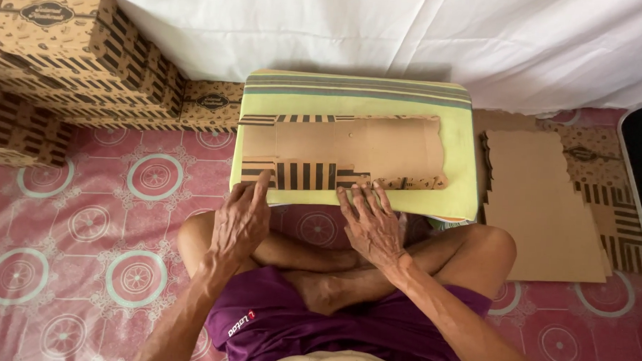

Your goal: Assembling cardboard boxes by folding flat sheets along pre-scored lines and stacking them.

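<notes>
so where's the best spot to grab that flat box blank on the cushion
Probably the near striped flap of the flat box blank, taken from the person's side. It lies flat on the yellow cushion, its near edge by the cushion's front, where the left hand and right hand already rest their fingertips.

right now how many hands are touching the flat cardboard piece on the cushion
2. The left hand presses the near left edge of the flat cardboard piece; the right hand presses its near edge at the middle.

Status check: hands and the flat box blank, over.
Left hand and right hand open, fingertips on near edge of flat brown striped cardboard box blank. Blank lies on yellow-green cushion. Nothing obstructing.
</notes>
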